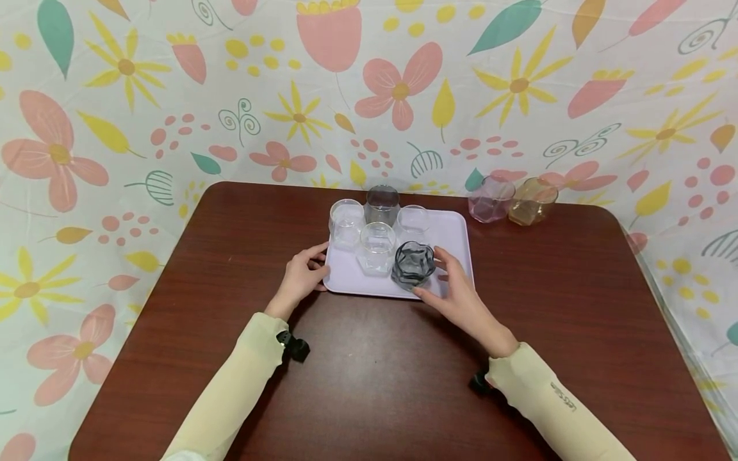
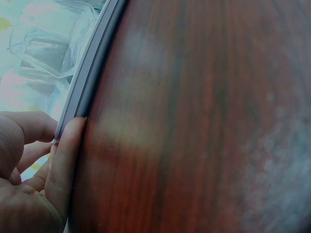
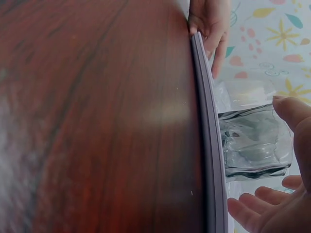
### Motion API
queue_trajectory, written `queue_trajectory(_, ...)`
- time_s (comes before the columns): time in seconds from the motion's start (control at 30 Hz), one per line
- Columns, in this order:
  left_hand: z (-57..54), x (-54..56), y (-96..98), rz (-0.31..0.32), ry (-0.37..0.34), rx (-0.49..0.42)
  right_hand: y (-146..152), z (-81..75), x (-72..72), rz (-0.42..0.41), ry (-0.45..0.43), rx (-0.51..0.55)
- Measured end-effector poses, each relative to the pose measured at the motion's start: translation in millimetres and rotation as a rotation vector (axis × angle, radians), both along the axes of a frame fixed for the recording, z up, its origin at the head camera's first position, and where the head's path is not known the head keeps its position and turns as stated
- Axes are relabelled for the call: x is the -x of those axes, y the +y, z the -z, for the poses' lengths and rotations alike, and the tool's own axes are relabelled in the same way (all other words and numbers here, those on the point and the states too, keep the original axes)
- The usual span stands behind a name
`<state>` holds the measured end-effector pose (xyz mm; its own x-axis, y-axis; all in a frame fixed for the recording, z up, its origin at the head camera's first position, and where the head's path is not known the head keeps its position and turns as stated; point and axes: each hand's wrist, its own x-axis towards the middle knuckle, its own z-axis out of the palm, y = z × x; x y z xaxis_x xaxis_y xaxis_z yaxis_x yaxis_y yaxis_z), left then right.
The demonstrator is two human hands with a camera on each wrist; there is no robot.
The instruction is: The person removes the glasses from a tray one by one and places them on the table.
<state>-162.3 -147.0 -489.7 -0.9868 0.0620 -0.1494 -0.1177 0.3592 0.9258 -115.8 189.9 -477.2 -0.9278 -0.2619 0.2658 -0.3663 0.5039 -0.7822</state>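
A pale lavender tray (image 1: 357,287) lies on the table. My left hand (image 1: 302,272) grips its left edge, thumb and fingers pinching the rim (image 2: 80,92) in the left wrist view. A grey wavy-walled glass (image 1: 413,264) stands near the tray's front, right of the middle. Around it is my right hand (image 1: 458,301), thumb at its near side and fingers at its right. In the right wrist view the thumb is close to the grey glass (image 3: 257,143), while the lower fingers (image 3: 250,208) are spread apart from it.
Behind and left of the grey glass, the tray carries clear glasses (image 1: 377,253) and a smoky straight glass (image 1: 382,208) at the back. A pink glass (image 1: 490,202) and an amber glass (image 1: 532,203) stand at the table's back right, before a flowered cloth (image 1: 398,141).
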Motion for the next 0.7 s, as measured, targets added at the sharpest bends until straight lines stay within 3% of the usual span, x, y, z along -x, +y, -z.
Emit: queue_trajectory(0.7,0.4,0.0,-0.3,0.008,-0.007,0.015,-6.0,3.2,10.7,-0.006,-0.012,-0.036)
